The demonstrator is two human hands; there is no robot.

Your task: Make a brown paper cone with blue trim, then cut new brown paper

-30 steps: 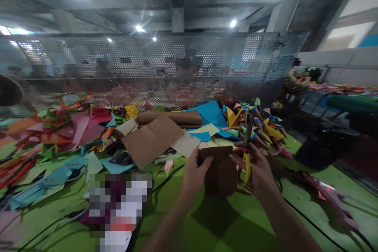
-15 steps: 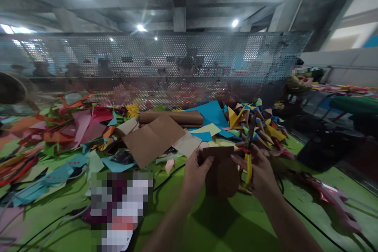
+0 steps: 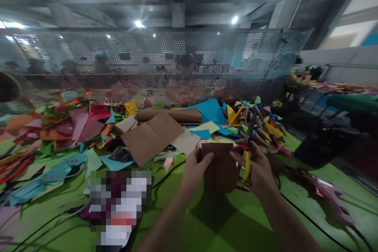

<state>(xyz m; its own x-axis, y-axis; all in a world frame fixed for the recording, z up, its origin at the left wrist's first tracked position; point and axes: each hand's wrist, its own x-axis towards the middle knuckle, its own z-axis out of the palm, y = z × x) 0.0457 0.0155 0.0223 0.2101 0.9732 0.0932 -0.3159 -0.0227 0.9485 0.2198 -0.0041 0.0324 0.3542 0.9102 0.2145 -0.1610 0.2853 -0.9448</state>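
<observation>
My left hand point(image 3: 193, 169) pinches the left edge of a small brown paper piece point(image 3: 220, 167), thumb across its front, held just above the green table point(image 3: 230, 228). My right hand point(image 3: 258, 167) is closed on yellow-handled scissors point(image 3: 247, 153), whose dark blades point up and away, and its fingertips touch the paper's right edge. Both forearms reach in from the bottom of the view.
A creased brown sheet point(image 3: 152, 136) and a brown paper roll point(image 3: 174, 115) lie behind my hands. Heaps of coloured paper scraps point(image 3: 59, 130) and folded cones point(image 3: 260, 124) cover the far table. A perforated metal screen point(image 3: 165, 63) stands behind; a pink glue gun point(image 3: 330, 197) lies right.
Both hands with the brown piece and scissors have shifted slightly up in the view; the grips are unchanged.
</observation>
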